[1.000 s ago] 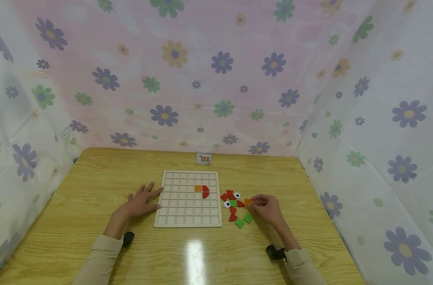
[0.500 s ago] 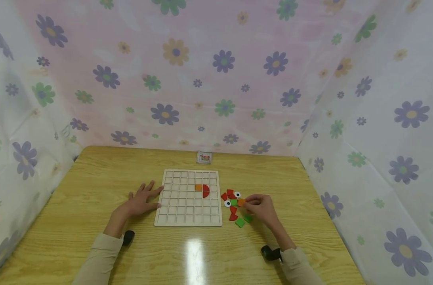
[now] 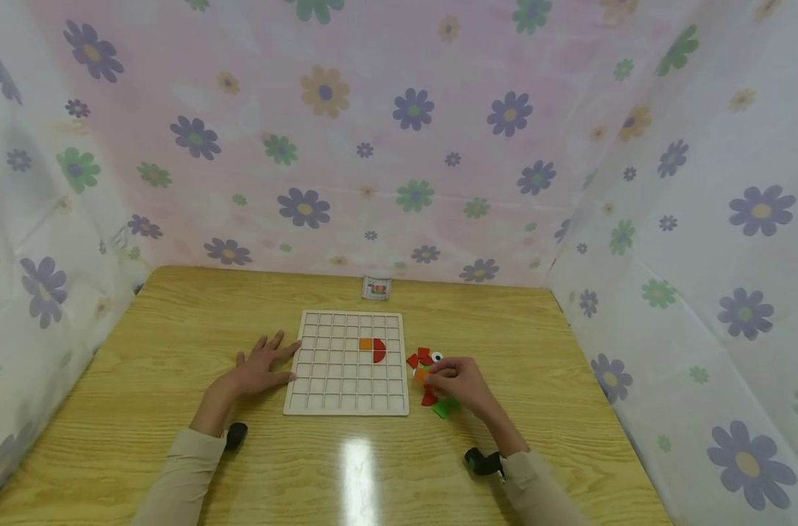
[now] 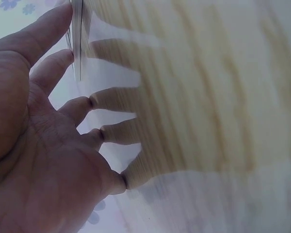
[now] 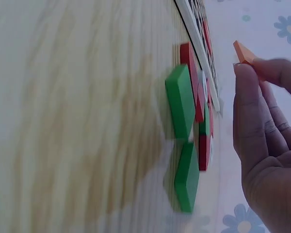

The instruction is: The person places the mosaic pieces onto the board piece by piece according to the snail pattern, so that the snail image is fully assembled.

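Between thumb and fingertips my right hand (image 3: 461, 381) pinches an orange square tile (image 5: 244, 53), raised above the loose pieces in the right wrist view. Below it lie green tiles (image 5: 186, 177), red pieces (image 3: 424, 353) and a white eye disc (image 3: 437, 357), some hidden by the hand. My left hand (image 3: 262, 365) is spread on the table, its thumb and forefinger at the left edge of the gridded wooden board (image 3: 320, 391). Set in the board's cells are another orange square (image 3: 366, 344) and two red quarter-round pieces (image 3: 379, 351) forming a half disc.
A small picture card (image 3: 376, 288) lies behind the board near the table's back edge. Flowered cloth (image 3: 412, 146) stands around the back and sides of the wooden table (image 3: 293, 467). Each wrist wears a black camera (image 3: 482, 462).
My right hand has carried the orange square leftward over the loose pieces, toward the board, now covering several of them. The left hand keeps its place at the board's edge.
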`<state>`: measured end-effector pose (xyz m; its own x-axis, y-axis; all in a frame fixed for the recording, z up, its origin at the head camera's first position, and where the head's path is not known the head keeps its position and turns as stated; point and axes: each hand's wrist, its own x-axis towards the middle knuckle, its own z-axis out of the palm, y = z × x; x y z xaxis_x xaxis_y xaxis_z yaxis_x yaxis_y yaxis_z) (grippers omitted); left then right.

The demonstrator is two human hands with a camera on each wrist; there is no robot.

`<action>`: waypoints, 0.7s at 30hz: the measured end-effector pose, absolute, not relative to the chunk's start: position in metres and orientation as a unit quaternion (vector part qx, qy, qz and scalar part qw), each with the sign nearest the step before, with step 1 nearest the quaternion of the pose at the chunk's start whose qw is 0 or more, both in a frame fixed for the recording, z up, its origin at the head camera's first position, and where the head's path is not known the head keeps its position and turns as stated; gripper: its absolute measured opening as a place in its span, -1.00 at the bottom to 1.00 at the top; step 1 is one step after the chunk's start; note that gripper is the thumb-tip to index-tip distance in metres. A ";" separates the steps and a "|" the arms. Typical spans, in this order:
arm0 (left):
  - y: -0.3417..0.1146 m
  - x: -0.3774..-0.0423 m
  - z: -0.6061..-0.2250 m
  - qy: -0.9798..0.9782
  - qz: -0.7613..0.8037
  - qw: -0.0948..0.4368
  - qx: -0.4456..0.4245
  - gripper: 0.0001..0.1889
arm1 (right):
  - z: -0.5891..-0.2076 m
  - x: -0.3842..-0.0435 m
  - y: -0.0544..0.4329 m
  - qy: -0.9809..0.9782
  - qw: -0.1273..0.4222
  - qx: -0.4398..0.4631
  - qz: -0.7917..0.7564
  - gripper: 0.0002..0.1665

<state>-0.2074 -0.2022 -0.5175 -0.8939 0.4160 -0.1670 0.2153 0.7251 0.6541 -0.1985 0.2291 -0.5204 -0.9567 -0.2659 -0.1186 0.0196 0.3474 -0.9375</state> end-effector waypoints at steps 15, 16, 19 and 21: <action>-0.203 -0.208 -0.518 0.916 0.327 0.156 0.171 -0.26 | -0.521 -0.209 0.193 0.839 0.096 -0.159 -0.512 -0.88; -0.203 -0.208 -0.518 0.916 0.327 0.157 0.171 -0.26 | -0.521 -0.210 0.191 0.839 0.097 -0.159 -0.511 -0.88; -0.203 -0.208 -0.518 0.916 0.329 0.156 0.171 -0.26 | -0.523 -0.213 0.185 0.839 0.099 -0.158 -0.510 -0.88; -0.203 -0.208 -0.518 0.915 0.330 0.155 0.172 -0.25 | -0.524 -0.214 0.181 0.839 0.098 -0.153 -0.514 -0.88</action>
<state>-0.2075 -0.2030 -0.5185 -0.8932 0.4162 -0.1705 0.2117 0.7234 0.6571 -0.2144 0.1810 -0.5240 -0.9340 -0.3573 -0.0064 -0.1566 0.4253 -0.8914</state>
